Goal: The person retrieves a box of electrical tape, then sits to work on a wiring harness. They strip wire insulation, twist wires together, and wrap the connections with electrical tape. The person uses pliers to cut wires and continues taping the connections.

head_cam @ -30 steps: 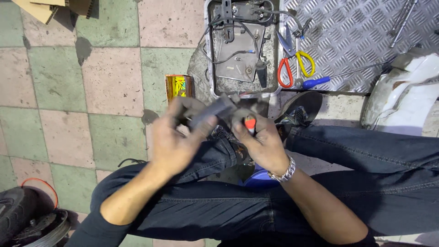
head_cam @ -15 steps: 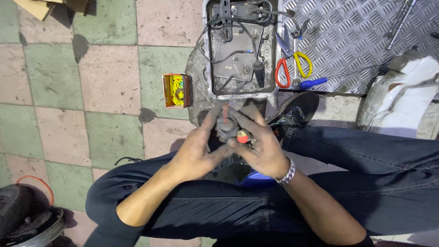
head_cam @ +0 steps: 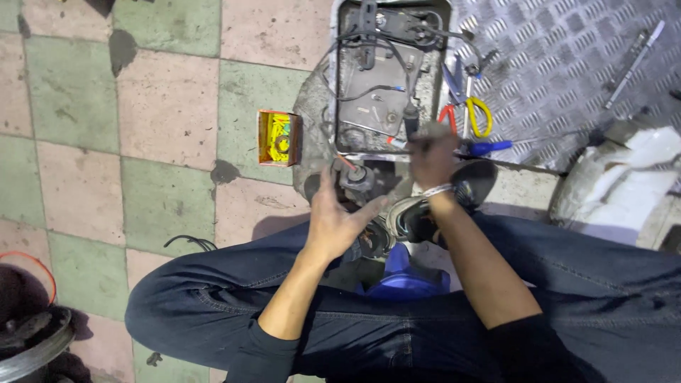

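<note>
over the knees, left hand (head_cam: 333,220) spread open.

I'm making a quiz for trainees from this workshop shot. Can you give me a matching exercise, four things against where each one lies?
Things:
1. small yellow box
2. yellow-handled pliers
3. blue stool
4. grey open casing with wires

Places:
A. under the person, between the legs
B. on the ridged metal plate, right of the casing
C. on the tiled floor, left of the casing
D. at the top middle, beyond both hands

Pairs: 1-C, 2-B, 3-A, 4-D
</note>
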